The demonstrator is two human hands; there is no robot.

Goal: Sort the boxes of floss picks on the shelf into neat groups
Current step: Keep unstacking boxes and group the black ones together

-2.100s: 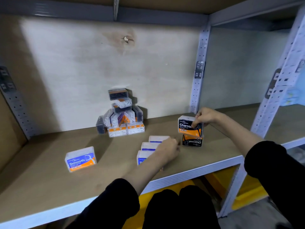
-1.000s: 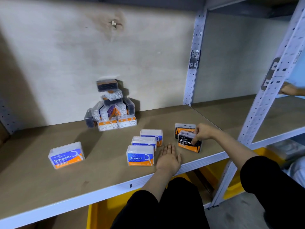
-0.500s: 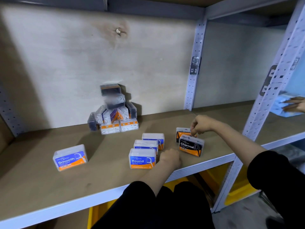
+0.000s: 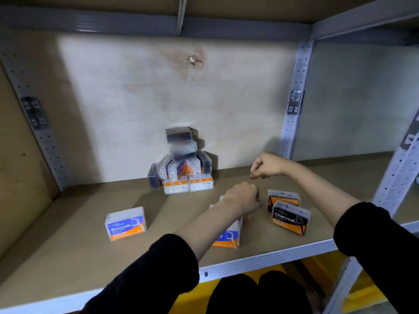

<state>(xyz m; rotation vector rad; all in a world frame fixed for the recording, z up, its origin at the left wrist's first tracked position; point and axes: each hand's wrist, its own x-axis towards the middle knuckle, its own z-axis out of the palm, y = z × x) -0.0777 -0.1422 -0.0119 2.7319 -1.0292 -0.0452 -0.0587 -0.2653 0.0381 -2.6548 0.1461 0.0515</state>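
Half a second ago the right hand [image 4: 266, 165] was on the rear Charcoal box [image 4: 283, 197]. Now it has lifted off and hangs in the air to the right of the pile of unsorted boxes [image 4: 181, 164], its fingers curled in and holding nothing that shows. The left hand [image 4: 241, 197] has also come up from the shelf [image 4: 68, 245] edge. It floats in front of the pile and to its right as a loose fist, empty as far as can be seen.

The two Charcoal boxes stand untouched in front of the pile and well to its right, the front Charcoal box [image 4: 291, 219] just ahead of the rear one. The blue Round boxes [image 4: 227, 236] sit in front of the pile, mostly hidden under the left forearm. The Smooth box [image 4: 125, 223] stands alone in front of the pile and to its left.

The Charcoal group looks settled for now. With both hands free and raised, the next pick is probably from the pile, which is mixed and stacked loosely, so pulling a low box could topple it.
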